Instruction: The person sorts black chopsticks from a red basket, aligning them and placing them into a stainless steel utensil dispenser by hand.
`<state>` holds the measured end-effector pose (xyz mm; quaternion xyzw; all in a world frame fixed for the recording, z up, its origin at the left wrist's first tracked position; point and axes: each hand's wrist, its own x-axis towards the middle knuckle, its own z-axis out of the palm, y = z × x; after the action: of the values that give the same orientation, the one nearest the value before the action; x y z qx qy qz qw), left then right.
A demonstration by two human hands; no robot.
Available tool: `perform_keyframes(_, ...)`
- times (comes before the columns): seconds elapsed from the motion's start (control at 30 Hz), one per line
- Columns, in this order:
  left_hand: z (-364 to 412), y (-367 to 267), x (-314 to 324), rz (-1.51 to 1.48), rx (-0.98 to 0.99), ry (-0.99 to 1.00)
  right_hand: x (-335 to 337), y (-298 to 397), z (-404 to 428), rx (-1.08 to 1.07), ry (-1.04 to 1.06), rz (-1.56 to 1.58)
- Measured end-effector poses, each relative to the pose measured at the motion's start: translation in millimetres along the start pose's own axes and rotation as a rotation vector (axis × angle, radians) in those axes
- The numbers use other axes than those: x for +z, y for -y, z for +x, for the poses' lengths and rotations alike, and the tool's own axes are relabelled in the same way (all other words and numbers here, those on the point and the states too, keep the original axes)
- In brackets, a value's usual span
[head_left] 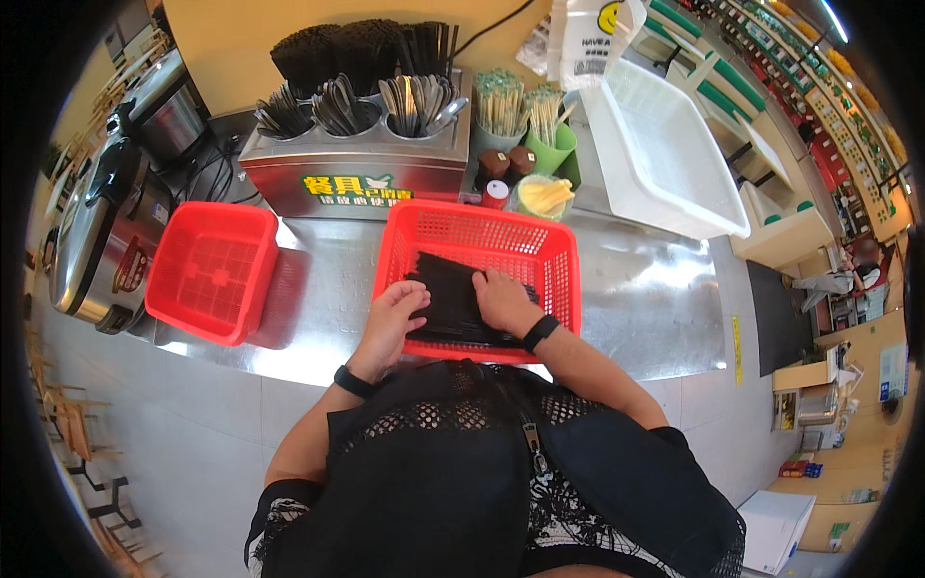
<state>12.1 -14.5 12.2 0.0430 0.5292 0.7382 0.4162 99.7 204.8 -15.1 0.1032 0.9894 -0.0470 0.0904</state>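
A red plastic basket (480, 210) with perforated walls stands on the steel counter before me. Many black chopsticks (452, 300) lie in it as a loose, roughly parallel pile. My left hand (390, 321) is at the pile's left ends, over the basket's left side. Its fingers are bent, thumb and fingertips apart, and no chopstick shows between them. Over the right part of the pile lies my right hand (504, 303), back upward, fingers bent down onto the chopsticks. Its fingertips and palm are partly hidden, so whether it grips any cannot be told.
A second red basket (209, 271) sits left, beside a rice cooker (119, 238). Behind is a steel cutlery holder (354, 162) with spoons and upright black chopsticks. Green cups (553, 148), jars (494, 167) and a white plastic crate (665, 155) stand back right. Farther right is another person (838, 278).
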Motion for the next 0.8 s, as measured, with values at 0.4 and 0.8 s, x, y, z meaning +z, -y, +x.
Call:
perform_keyframes(0.4,2.9,0.1,-1.3,-0.019,-0.008,0.055,-3.1,2.9,-1.0,0.015,0.003,0.0)
perform_keyframes(0.8,13.2,2.1,1.8,0.036,-0.113,0.064,-10.8,-5.9,1.8,0.058,0.043,0.101)
